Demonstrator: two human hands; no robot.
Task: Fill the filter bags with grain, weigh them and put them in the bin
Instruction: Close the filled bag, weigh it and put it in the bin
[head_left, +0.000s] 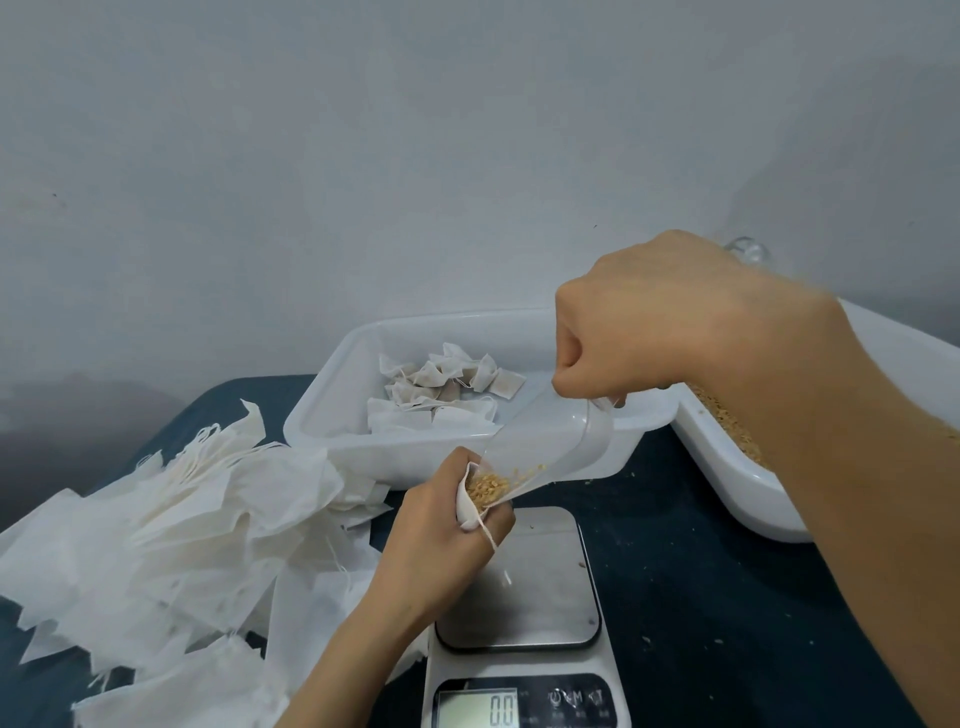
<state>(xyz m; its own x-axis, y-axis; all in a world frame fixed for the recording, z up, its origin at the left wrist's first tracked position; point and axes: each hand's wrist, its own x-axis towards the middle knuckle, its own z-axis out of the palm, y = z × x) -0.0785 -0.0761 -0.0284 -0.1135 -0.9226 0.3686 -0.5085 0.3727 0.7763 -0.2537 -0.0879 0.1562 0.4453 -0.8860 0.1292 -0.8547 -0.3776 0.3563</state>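
The left hand (441, 525) is gripping a small white paper filter bag (467, 514), fingers curled round it and holding its mouth open just above the steel-topped kitchen scale (524, 587), probably so spills are landing close by. The right hand (665, 322) is clenching a clear plastic scoop (550, 436) by its handle and tilting it down, so golden grain (488, 486) is sliding into the bag. The scale is showing zero. Behind, a white plastic bin (322, 405) is holding filled bags (441, 384). A white tray (753, 499) of loose grain is sitting to the right, and a heap of empty bags (156, 519) is lying to the left on the dark blue table (727, 623).
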